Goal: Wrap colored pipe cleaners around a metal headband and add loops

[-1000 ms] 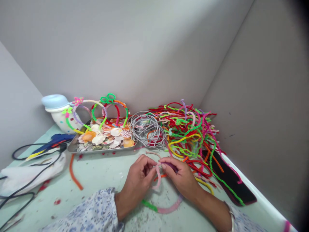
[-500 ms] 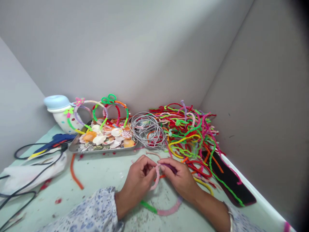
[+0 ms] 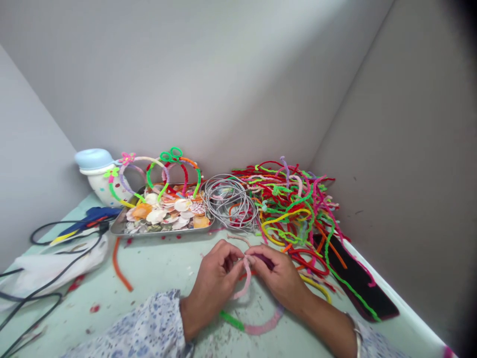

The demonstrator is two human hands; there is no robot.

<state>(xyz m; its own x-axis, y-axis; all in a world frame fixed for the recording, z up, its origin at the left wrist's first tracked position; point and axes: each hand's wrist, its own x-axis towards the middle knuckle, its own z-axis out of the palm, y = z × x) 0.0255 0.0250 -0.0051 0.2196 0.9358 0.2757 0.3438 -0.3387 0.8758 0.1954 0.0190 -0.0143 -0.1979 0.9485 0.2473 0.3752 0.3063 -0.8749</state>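
Note:
Between the fingertips of both hands is a pale pink pipe cleaner (image 3: 246,284), its free end curving down toward the table. My left hand (image 3: 216,271) pinches it with thumb and forefinger. My right hand (image 3: 278,273) is closed beside it, thumb and forefinger meeting the same strand, with a dark purple item (image 3: 265,260) partly hidden in its grip; its kind I cannot make out. Below the hands, a curved band (image 3: 261,328) wrapped in green, pink and lilac fuzz lies on the table, partly covered by my hands.
A metal tray (image 3: 164,231) of seashells stands at the back left, with fuzzy-wrapped hoops (image 3: 143,159) over it. Beside it are coiled grey wire (image 3: 231,204) and heaped pipe cleaners (image 3: 294,199). A black flat object (image 3: 357,278) lies right; cables (image 3: 48,283) and a plastic bag (image 3: 63,263) lie left.
Both hands stay together at the pink pipe cleaner, with small fingertip shifts. Its hanging end has swung slightly. The whole view has drifted a little.

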